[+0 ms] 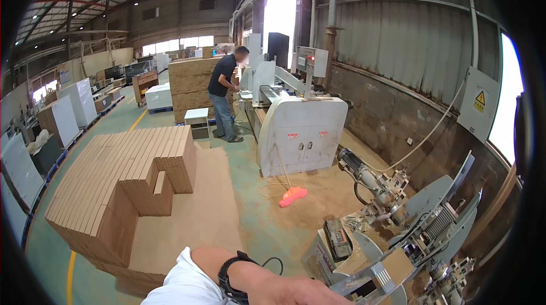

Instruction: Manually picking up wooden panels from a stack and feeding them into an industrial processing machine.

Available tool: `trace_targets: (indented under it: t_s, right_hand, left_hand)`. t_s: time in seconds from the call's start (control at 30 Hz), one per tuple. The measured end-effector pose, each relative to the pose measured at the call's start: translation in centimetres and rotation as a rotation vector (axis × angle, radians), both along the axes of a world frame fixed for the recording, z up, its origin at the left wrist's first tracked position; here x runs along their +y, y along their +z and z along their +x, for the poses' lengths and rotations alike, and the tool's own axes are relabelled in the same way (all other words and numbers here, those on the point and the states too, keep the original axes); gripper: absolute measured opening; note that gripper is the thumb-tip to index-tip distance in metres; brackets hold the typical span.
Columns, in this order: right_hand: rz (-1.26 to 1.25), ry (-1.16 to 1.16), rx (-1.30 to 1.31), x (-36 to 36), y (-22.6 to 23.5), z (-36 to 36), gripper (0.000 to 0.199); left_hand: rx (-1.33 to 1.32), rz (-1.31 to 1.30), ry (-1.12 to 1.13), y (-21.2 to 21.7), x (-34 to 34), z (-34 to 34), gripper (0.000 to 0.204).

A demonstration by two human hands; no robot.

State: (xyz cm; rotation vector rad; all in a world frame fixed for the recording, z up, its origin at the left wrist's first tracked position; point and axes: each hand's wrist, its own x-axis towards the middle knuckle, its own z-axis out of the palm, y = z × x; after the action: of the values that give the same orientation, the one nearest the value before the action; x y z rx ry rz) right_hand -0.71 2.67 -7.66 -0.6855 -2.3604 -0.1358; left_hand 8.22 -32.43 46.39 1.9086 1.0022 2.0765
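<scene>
My left forearm, in a white sleeve (pixel 185 282) with a black wristwatch (pixel 232 276), reaches rightward along the lower edge. The fingers of my left hand (pixel 290 292) run out of the picture, so their pose and anything in them are hidden. Closest to that hand is a dusty machine (pixel 378 279) with motors and metal guards. A dark toolbox-like case (pixel 338 239) rests on the machine's near left part. My right hand does not show.
Stacked brown board strips (pixel 122 157) stand on a large brown sheet (pixel 182 231) at left. An orange broom (pixel 293 196) lies on the dusty floor before a white machine cabinet (pixel 304 134). Another person (pixel 223 89) stands bent over that machine. A hose (pixel 424 148) hangs along the wall.
</scene>
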Motion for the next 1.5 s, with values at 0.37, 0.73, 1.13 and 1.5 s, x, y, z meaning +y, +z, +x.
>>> trace_targets:
  t_s: [0.37,0.73,1.13,1.5]
  right_hand:
    - [0.043,0.001,0.024,-0.7,0.9,0.0,0.054]
    - [0.153,-0.061,-0.017,-1.5,3.6,1.0,0.049]
    - [0.13,-0.066,-0.057,-1.7,4.0,0.7,0.055]
    - [0.028,-0.013,-0.041,-2.0,5.3,1.4,0.056]
  left_hand:
    - [-0.066,-0.049,-0.056,-0.9,0.5,-0.5,0.026]
    - [-0.032,-0.358,-0.001,-2.2,-2.2,-1.8,0.026]
    - [-0.594,-1.728,1.128,-43.6,-16.8,3.3,0.03]
    - [-0.531,-1.696,2.134,-46.3,-18.0,6.8,0.047]
